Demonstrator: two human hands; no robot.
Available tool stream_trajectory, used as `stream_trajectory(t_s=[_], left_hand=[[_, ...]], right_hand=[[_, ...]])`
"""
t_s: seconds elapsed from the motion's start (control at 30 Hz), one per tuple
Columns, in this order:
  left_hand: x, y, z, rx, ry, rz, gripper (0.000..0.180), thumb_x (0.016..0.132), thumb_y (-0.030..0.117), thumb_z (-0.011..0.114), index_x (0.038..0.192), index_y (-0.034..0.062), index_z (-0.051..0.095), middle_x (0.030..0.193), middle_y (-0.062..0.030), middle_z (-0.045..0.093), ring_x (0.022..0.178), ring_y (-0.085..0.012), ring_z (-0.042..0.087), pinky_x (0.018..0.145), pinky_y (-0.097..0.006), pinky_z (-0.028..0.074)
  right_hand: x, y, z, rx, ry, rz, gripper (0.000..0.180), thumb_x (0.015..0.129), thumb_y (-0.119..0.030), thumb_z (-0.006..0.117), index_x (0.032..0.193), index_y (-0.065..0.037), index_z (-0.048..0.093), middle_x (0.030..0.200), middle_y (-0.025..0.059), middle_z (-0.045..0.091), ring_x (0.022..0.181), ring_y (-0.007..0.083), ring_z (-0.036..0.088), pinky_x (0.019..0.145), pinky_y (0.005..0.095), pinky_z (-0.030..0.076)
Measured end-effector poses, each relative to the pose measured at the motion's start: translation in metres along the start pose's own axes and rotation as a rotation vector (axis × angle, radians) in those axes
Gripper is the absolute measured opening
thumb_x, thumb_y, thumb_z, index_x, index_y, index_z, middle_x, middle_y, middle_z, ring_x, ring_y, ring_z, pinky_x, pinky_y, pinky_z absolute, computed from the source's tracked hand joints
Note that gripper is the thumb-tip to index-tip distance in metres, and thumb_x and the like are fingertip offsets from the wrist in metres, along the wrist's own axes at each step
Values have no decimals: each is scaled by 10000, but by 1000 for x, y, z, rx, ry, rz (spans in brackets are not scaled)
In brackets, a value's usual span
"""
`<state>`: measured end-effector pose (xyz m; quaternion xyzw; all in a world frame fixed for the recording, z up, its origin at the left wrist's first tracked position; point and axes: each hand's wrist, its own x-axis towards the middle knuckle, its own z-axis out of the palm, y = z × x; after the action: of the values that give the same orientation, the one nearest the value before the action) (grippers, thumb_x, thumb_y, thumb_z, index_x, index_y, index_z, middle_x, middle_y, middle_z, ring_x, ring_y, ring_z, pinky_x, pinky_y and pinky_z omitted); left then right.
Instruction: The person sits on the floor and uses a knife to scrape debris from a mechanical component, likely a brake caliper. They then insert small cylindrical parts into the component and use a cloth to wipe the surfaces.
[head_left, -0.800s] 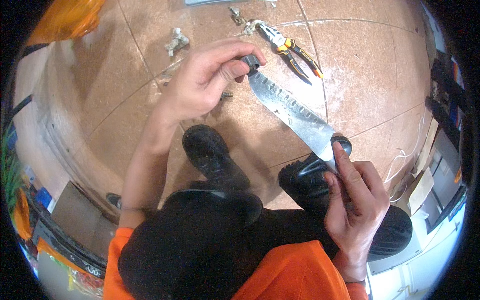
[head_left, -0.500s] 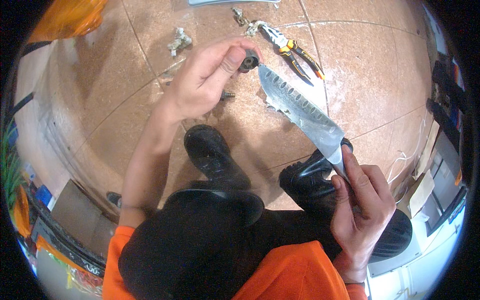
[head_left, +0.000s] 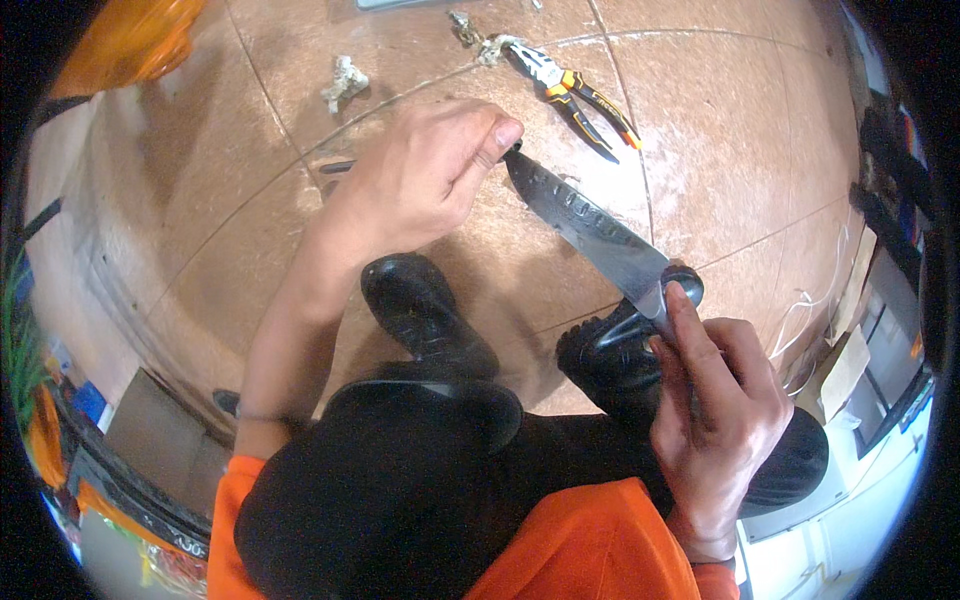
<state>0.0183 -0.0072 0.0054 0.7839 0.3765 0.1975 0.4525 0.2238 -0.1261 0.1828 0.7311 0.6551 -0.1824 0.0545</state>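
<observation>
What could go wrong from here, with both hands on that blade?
1. The right hand pinches the bare blade near one end; a slip could cut the fingers.
2. The left hand grips the other end, thumb close to the metal, so a twist might nick it.
3. The blade hangs over the boots; if dropped it would likely land on a foot. Pliers lie on the floor nearby, a trip hazard.
</observation>
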Motion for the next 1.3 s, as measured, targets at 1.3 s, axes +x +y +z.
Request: stream_trajectory(t_s=[1.3], left_hand=[[-5, -12, -4, -814, 76, -447, 433, 1060, 391, 448, 978, 18, 652, 738, -7, 548, 606, -62, 413, 541, -217, 349]], right_hand=[[5, 12, 8, 439, -20, 79, 376, 748, 49, 712, 1120, -1, 722, 820, 174, 671, 702, 260, 662, 667, 322, 510]])
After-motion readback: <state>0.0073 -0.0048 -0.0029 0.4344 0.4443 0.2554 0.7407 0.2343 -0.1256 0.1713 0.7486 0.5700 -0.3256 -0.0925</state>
